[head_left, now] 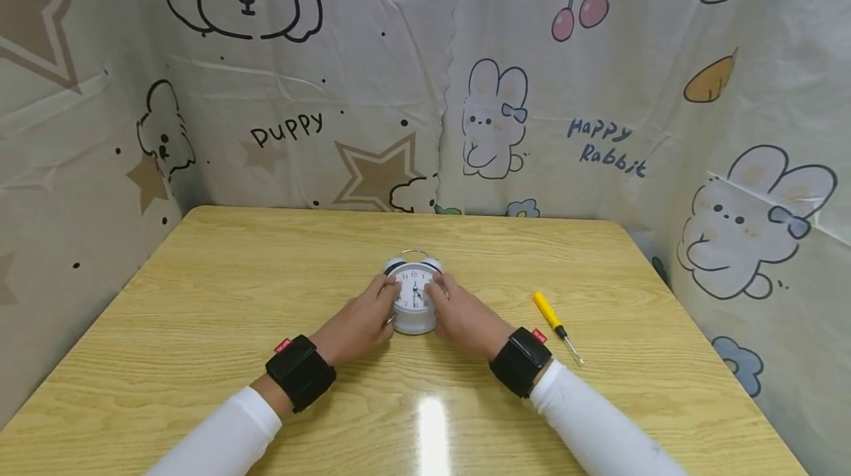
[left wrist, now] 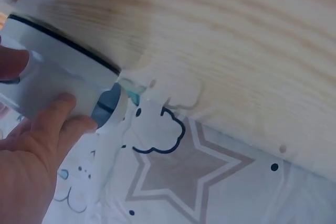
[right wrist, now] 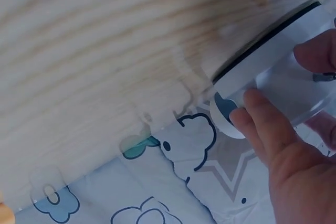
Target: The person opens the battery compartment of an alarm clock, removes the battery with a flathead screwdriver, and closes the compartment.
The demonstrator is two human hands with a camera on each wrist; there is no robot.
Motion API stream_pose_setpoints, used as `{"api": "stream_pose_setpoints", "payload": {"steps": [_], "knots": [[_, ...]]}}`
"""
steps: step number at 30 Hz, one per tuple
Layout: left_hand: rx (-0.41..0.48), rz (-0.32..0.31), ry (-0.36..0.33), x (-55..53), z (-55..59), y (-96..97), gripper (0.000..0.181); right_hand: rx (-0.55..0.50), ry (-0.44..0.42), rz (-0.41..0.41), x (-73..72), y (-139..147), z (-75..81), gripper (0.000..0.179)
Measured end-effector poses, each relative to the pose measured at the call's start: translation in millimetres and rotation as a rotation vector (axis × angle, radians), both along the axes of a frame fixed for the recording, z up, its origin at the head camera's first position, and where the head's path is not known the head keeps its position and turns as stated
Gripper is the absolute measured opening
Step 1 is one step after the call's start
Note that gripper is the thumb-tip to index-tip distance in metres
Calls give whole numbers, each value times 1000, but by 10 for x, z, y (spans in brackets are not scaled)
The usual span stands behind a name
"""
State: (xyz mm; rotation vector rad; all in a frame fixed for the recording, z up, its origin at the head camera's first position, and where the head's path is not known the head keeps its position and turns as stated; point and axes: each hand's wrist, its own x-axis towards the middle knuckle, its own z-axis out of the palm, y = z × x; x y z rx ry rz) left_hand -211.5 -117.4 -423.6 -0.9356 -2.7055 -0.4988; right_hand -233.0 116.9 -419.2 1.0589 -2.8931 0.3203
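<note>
A white twin-bell alarm clock (head_left: pixel 414 319) stands in the middle of the table, its dial facing up toward the head camera. My left hand (head_left: pixel 359 317) grips its left side, the thumb over the edge of the dial. On the opposite side my right hand (head_left: pixel 465 315) holds it the same way. In the left wrist view, fingers of the left hand (left wrist: pixel 31 166) lie along the clock's casing (left wrist: pixel 58 72) near one bell. The right wrist view shows the right hand (right wrist: pixel 294 156) with fingers on the casing (right wrist: pixel 268 77) close to the other bell.
A screwdriver (head_left: pixel 549 313) with a yellow handle lies on the wooden table (head_left: pixel 266 269) to the right of the clock, near my right wrist. Behind the table and along its sides hangs a printed curtain (head_left: pixel 372 92) with puppies, rabbits and stars.
</note>
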Motion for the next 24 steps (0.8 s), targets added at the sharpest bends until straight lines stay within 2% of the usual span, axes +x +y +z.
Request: {"api": "stream_pose_setpoints", "payload": {"steps": [6, 17, 21, 24], "knots": [[-11, -5, -3, 72, 31, 4, 53, -2, 15, 2, 93, 15, 33, 58], [-27, -15, 60, 209, 44, 5, 51, 0, 65, 23, 215, -2, 33, 56], [-36, -15, 37, 252, 82, 19, 51, -10, 103, 40, 248, -10, 36, 52], [-42, -16, 27, 283, 102, 28, 50, -22, 96, 41, 268, -14, 33, 49]]}}
